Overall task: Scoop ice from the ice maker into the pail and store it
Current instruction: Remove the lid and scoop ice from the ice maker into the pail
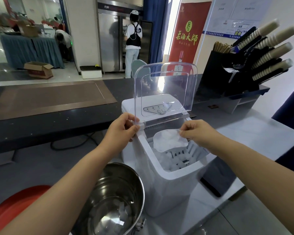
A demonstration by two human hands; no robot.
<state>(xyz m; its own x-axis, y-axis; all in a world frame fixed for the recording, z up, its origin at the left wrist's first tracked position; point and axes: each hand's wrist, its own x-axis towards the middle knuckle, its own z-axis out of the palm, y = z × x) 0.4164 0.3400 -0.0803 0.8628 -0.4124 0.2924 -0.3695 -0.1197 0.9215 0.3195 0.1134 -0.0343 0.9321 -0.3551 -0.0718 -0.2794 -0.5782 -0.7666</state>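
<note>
A white ice maker [170, 185] stands on the counter with its clear lid [165, 89] raised upright. My left hand [121, 128] pinches the lid's lower left edge near the hinge. My right hand [196, 131] pinches the handle of a clear plastic scoop [170, 140], which is loaded with ice and held over the machine's basket. More ice cubes [175, 164] lie in the basket below. A steel pail [114, 197] sits at the left front of the machine, with some ice [124, 212] at its bottom.
A red round object [15, 206] lies left of the pail. A black cup dispenser with stacked paper cups [268, 53] stands at the back right. A dark raised counter [49, 106] runs behind. Beyond it, a person stands at a steel fridge [109, 39].
</note>
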